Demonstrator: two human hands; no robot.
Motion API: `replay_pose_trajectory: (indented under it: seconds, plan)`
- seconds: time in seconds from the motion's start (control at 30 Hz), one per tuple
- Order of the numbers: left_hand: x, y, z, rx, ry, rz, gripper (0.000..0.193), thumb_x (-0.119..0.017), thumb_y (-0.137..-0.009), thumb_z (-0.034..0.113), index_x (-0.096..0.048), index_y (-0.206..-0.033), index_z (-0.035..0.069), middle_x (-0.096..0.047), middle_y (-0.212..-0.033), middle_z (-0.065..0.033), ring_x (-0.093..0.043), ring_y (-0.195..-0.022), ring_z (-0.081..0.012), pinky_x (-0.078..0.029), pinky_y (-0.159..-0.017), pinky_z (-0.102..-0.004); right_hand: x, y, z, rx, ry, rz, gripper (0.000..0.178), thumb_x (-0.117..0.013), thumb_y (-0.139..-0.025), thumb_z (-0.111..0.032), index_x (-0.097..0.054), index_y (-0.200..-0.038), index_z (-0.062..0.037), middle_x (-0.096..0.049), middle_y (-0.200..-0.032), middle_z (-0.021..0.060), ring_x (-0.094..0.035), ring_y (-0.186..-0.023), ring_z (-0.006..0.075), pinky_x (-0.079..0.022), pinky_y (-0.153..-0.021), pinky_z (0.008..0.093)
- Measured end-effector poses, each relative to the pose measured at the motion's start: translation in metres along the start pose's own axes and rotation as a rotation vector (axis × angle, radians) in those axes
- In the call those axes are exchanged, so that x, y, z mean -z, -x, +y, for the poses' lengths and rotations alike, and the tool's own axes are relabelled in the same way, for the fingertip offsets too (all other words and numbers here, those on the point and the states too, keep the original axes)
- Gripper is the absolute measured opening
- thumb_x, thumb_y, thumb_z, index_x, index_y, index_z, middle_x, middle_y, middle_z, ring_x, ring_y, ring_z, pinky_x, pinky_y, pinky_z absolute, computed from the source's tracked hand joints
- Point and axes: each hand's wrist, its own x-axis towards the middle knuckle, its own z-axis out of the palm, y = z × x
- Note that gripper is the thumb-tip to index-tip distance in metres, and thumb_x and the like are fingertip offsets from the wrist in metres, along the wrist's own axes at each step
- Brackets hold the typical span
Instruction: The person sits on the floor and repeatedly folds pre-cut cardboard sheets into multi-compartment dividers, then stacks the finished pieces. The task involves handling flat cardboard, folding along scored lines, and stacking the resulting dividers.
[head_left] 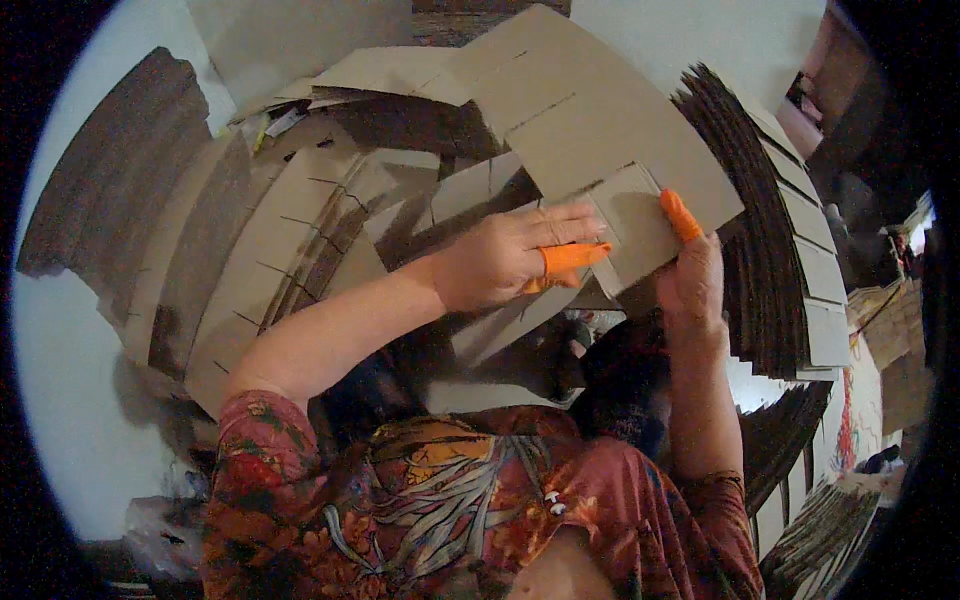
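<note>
In front of me is a small folded cardboard piece [638, 215], tilted over a larger flat sheet. My right hand [695, 270] grips its right edge, an orange cover on the digit lying along the top. From the left reaches my left hand [525, 250], its fingers stretched out and close together against the piece's left side. Orange covers sit on two of its digits. Beneath and beyond lies a large cardboard sheet [610, 105] with short slits. Slotted cardboard strips [470, 195] stand on edge left of the piece, partly hidden by my left hand.
A tall stack of cut cardboard [755, 220] curves along the right. More slit cardboard sheets [270, 250] lean at the left, with dark corrugated pieces [120, 170] farther out. Another cardboard stack [825, 535] stands at the lower right. A clear plastic bag [165, 535] lies at the lower left.
</note>
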Motion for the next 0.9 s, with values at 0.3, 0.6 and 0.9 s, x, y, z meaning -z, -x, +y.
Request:
replay_pose_trajectory:
  seconds: [0.3, 0.6, 0.9]
  plan:
    - [0.052, 0.027, -0.133, 0.944, 0.358, 0.391, 0.053, -0.069, -0.077, 0.017, -0.047, -0.122, 0.003, -0.060, -0.097, -0.0097, -0.057, -0.081, -0.0129, -0.046, -0.069, -0.0267, 0.069, 0.022, 0.017, 0.362, 0.518, -0.082, 0.022, -0.064, -0.078, -0.003, -0.061, -0.100, -0.0019, -0.062, -0.099, 0.0048, -0.057, -0.089, 0.0143, -0.045, -0.079, 0.0278]
    - [0.041, 0.069, -0.173, 0.922, 0.298, 0.368, 0.039, -0.065, -0.079, 0.012, -0.052, -0.112, -0.003, -0.062, -0.096, -0.0102, -0.058, -0.085, -0.0154, -0.047, -0.072, -0.0266, 0.031, 0.031, 0.005, 0.184, 0.674, -0.166, 0.024, -0.067, -0.078, -0.010, -0.061, -0.100, -0.0019, -0.063, -0.095, 0.0035, -0.058, -0.085, 0.0128, -0.045, -0.075, 0.0275]
    - [0.036, 0.050, -0.170, 0.975, 0.283, 0.336, 0.027, -0.064, -0.078, 0.006, -0.058, -0.103, -0.002, -0.064, -0.094, -0.0090, -0.059, -0.080, -0.0145, -0.048, -0.070, -0.0278, 0.083, 0.030, 0.059, 0.299, 0.649, -0.175, 0.023, -0.065, -0.080, -0.006, -0.060, -0.101, -0.0006, -0.062, -0.100, 0.0058, -0.056, -0.091, 0.0144, -0.044, -0.078, 0.0279]
